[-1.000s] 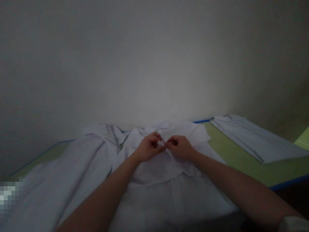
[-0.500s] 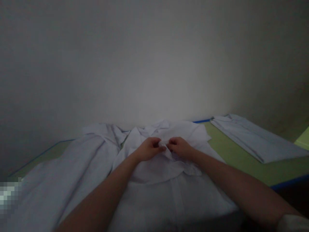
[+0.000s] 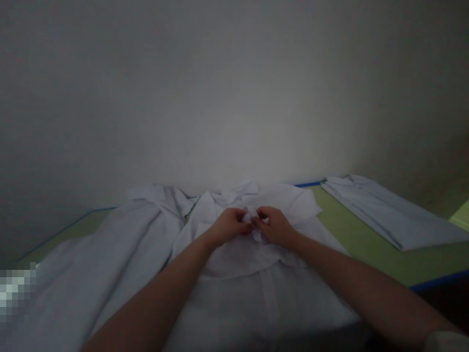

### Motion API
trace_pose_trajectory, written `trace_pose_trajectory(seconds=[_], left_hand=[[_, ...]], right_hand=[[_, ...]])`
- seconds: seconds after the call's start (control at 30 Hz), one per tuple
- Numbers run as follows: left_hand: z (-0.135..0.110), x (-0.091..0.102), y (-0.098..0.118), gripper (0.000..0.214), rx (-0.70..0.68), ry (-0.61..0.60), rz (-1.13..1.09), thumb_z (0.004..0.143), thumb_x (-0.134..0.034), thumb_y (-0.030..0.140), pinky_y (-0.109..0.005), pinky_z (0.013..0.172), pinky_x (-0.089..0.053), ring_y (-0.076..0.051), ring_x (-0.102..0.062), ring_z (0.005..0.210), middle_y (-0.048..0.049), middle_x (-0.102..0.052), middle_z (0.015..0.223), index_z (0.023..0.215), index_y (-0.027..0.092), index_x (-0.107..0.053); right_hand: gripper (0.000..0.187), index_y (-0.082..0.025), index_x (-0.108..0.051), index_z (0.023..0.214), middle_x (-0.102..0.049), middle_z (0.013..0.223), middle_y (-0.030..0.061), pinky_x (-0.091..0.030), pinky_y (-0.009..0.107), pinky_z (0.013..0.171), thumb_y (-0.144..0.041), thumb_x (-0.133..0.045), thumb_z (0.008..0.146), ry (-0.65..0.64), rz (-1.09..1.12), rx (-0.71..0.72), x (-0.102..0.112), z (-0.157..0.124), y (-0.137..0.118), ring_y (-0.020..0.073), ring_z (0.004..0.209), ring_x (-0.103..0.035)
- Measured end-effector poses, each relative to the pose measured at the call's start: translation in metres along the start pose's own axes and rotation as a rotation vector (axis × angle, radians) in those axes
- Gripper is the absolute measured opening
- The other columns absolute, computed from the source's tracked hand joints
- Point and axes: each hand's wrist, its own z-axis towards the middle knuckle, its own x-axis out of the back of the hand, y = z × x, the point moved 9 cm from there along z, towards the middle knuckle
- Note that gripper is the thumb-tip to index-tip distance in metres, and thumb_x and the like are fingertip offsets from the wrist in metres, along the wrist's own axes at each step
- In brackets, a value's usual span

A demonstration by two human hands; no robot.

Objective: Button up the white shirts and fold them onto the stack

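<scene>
A white garment (image 3: pixel 234 303), which looks like a shirt or coat, lies spread out in front of me with its upper part bunched. My left hand (image 3: pixel 230 222) pinches a gathered bit of its cloth between thumb and fingers. Close against it on the right, my right hand (image 3: pixel 273 225) is closed on the same bit of cloth. The fingertips of both hands almost meet. Whether a button or other small part lies between them is too dim to make out.
Another white garment (image 3: pixel 120 244) lies loosely to the left. At the right, a folded white garment (image 3: pixel 388 210) rests on the green table top (image 3: pixel 351 230), which has a blue edge. A pale wall (image 3: pixel 234 98) rises directly behind the table.
Both hands stay at the same place on the garment. The fingertips have shifted slightly, and the pinched cloth now stands up a little more between them.
</scene>
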Motion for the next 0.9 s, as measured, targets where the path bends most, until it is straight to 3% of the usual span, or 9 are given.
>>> trace_pose_trajectory(seconds=[0.1,0.27,0.57,0.9], left_hand=[[-0.001,-0.002,0.001,0.031,0.014,-0.014,-0.093,0.072,-0.057,0.041,-0.022,0.055,-0.045,-0.012,-0.058,0.058,-0.0033,-0.063,0.065,0.077,0.011,-0.061],[-0.005,-0.002,0.002,0.031,0.028,0.003,-0.035,0.075,-0.055,0.041,-0.018,0.043,-0.04,-0.01,-0.053,0.045,-0.0014,-0.06,0.057,0.081,0.012,-0.06],[-0.017,0.007,0.022,0.025,-0.109,0.212,0.408,0.074,-0.052,0.035,-0.02,0.046,-0.029,-0.011,-0.05,0.053,-0.0014,-0.06,0.058,0.067,0.014,-0.062],[-0.022,0.005,0.023,0.023,-0.115,0.246,0.475,0.075,-0.051,0.032,-0.022,0.051,-0.029,-0.012,-0.049,0.056,-0.0016,-0.06,0.06,0.068,0.014,-0.064]], right_hand=[[0.015,-0.015,-0.058,0.069,-0.057,0.067,0.0,-0.03,0.021,0.058,-0.025,-0.052,0.079,0.01,-0.012,-0.029,0.003,0.0,0.003,0.0096,0.063,-0.046],[0.013,-0.016,-0.065,0.077,-0.062,0.072,0.002,-0.034,0.022,0.063,-0.023,-0.054,0.077,-0.001,-0.029,-0.025,0.005,-0.002,0.004,0.0114,0.067,-0.05],[0.015,-0.016,-0.066,0.078,-0.06,0.071,0.003,-0.033,0.024,0.071,-0.019,-0.052,0.077,-0.066,-0.173,0.198,-0.004,-0.008,-0.016,0.0123,0.071,-0.05],[0.016,-0.016,-0.065,0.083,-0.059,0.073,0.0053,-0.031,0.028,0.077,-0.02,-0.051,0.075,-0.103,-0.349,0.33,-0.011,-0.014,-0.024,0.0155,0.076,-0.049]])
